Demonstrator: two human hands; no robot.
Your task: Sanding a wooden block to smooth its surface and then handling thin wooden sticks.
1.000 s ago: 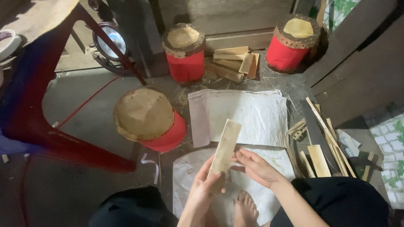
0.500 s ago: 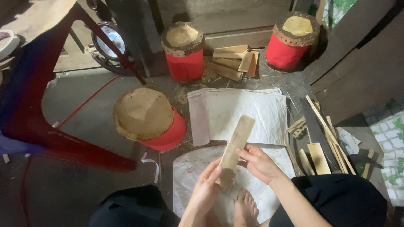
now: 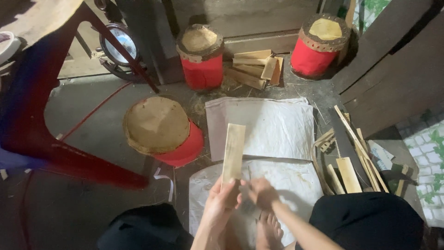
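Observation:
My left hand [image 3: 218, 203] grips the lower end of a flat, pale bamboo slat [image 3: 233, 150] that stands nearly upright in front of me. My right hand [image 3: 260, 192] is closed beside the slat's base, fingers curled against it; whether it holds a tool is hidden. Both hands hover over a white sack sheet [image 3: 296, 180] spread on the floor, just above my bare foot [image 3: 268, 229].
A second white sack [image 3: 273, 122] lies farther out. Three red drums with woven tops stand around: one tipped at left [image 3: 159, 129], two upright at the back [image 3: 201, 55] [image 3: 321, 44]. Cut slats are stacked behind [image 3: 254, 69], more strips lie at right [image 3: 351, 153]. A red stool leg [image 3: 69, 157] is at left.
The slat swung from leaning right to nearly upright. My right hand slid down from its side to its base, closing next to my left hand.

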